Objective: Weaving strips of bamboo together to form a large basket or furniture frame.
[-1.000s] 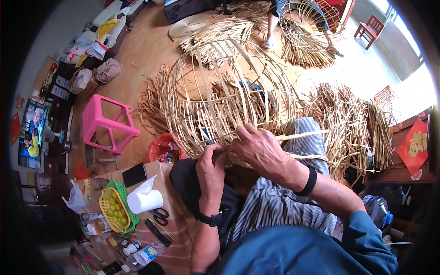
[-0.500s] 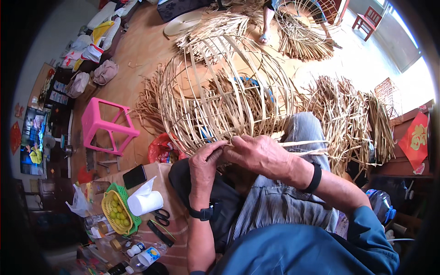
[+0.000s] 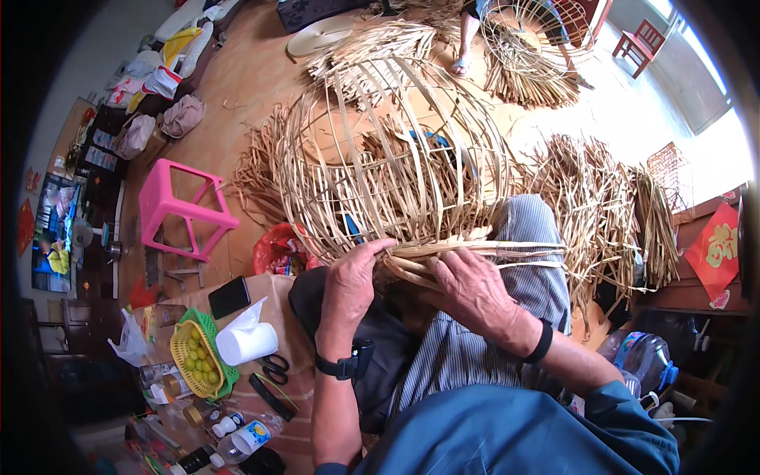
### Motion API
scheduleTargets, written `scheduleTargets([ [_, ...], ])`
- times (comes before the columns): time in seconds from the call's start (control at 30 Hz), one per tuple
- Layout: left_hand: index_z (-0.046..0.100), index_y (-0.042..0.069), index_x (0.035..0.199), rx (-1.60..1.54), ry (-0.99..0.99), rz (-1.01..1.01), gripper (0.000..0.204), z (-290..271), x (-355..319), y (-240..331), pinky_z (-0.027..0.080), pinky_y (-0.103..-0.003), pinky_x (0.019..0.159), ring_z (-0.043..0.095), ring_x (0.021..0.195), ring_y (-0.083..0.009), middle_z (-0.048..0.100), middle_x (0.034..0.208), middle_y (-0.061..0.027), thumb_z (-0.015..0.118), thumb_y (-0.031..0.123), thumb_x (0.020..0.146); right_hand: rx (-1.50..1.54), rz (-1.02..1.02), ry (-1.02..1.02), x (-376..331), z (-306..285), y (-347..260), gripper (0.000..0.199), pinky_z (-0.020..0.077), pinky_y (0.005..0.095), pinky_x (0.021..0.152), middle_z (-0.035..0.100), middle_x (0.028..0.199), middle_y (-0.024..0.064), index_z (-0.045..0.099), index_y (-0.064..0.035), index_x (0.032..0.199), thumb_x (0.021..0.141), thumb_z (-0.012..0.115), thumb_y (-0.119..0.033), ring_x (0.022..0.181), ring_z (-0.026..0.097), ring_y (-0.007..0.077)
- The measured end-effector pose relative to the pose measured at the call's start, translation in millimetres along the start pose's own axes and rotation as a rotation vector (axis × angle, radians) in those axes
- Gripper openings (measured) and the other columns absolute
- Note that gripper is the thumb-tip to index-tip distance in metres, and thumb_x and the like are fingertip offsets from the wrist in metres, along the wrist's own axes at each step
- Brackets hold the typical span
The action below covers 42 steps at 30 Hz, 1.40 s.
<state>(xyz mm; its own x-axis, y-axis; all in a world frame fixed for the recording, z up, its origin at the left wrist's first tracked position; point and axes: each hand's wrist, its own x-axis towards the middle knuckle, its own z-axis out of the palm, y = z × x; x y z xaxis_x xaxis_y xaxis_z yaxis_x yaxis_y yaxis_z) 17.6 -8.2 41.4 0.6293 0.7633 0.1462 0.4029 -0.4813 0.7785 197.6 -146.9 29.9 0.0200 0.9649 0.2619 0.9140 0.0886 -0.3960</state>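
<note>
A large open-ribbed basket frame [image 3: 380, 158] of pale plant strips rests on its side before my knees, its near rim facing me. My left hand [image 3: 352, 281] pinches that rim with thumb and fingers at its left part. My right hand [image 3: 475, 293] is closed around plant strips just to the right, fingers bent over the rim. Between the hands lies a thick bundle of strips, and long strips [image 3: 526, 252] trail to the right over my striped trouser leg. My right fingertips are partly hidden.
Heaps of dried strips [image 3: 590, 206] lie right and beyond. A pink stool [image 3: 170, 207] and red bag [image 3: 279, 249] are left. The left table holds a fruit basket [image 3: 198, 356], paper roll [image 3: 247, 342], scissors [image 3: 275, 369] and bottles. Another person's leg [image 3: 467, 43] shows at the back.
My right hand has moved right and down, away from the left hand, exposing the strip bundle along the rim. My left hand stays at the rim, its fingers slightly straighter.
</note>
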Motion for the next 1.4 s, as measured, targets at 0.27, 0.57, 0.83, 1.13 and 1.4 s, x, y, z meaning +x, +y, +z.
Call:
scheduleTargets([
  [0.27, 0.069, 0.011, 0.118, 0.069, 0.001, 0.102, 0.044, 4, -10, -1, 0.058, -0.040, 0.087, 0.070, 0.100, -0.0342, 0.072, 0.108, -0.0117, 0.075, -0.006, 0.078, 0.901, 0.286, -0.528, -19, -42, -10, 0.028, 0.0463, 0.0413, 0.054, 0.059, 0.066, 0.0156, 0.050, 0.0017, 0.091, 0.103, 0.061, -0.021, 0.057, 0.061, 0.0292],
  [0.57, 0.073, 0.003, 0.095, 0.015, 0.216, 0.049, 0.023, 26, -7, -13, 0.057, -0.036, 0.072, 0.071, 0.081, -0.0286, 0.071, 0.087, -0.0096, 0.083, 0.003, 0.074, 1.589, 0.387, -0.094, 13, -95, 29, 0.027, 0.0586, 0.0294, 0.068, 0.069, 0.089, 0.0109, 0.060, -0.0005, 0.121, 0.103, 0.061, -0.021, 0.077, 0.069, 0.0168],
  [0.83, 0.071, 0.004, 0.095, 0.139, 0.196, 0.111, 0.020, 21, -5, -11, 0.056, -0.040, 0.069, 0.071, 0.081, -0.0337, 0.070, 0.086, -0.0116, 0.077, -0.001, 0.076, 0.695, 0.122, -0.047, 66, -6, -14, 0.049, 0.0529, 0.0382, 0.072, 0.069, 0.092, 0.0154, 0.057, -0.0021, 0.126, 0.090, 0.079, -0.027, 0.084, 0.067, 0.0197],
  [1.13, 0.069, 0.003, 0.105, 0.131, 0.222, 0.136, 0.017, 25, -8, -7, 0.055, -0.045, 0.072, 0.070, 0.081, -0.0384, 0.070, 0.088, -0.0171, 0.069, 0.002, 0.088, 1.422, 0.513, 0.110, 93, -28, 12, 0.024, 0.0479, 0.0213, 0.056, 0.062, 0.074, -0.0003, 0.065, -0.0031, 0.093, 0.103, 0.064, -0.025, 0.057, 0.054, 0.0057],
  [1.4, 0.065, 0.001, 0.102, 0.272, 0.263, 0.124, 0.011, 26, -3, 11, 0.054, -0.046, 0.068, 0.068, 0.075, -0.0375, 0.068, 0.082, -0.0191, 0.063, 0.010, 0.096, 0.680, 0.012, 0.156, 132, -35, 23, 0.008, 0.0485, 0.0404, 0.060, 0.062, 0.074, 0.0166, 0.060, 0.0046, 0.093, 0.093, 0.061, -0.003, 0.066, 0.064, 0.0264],
])
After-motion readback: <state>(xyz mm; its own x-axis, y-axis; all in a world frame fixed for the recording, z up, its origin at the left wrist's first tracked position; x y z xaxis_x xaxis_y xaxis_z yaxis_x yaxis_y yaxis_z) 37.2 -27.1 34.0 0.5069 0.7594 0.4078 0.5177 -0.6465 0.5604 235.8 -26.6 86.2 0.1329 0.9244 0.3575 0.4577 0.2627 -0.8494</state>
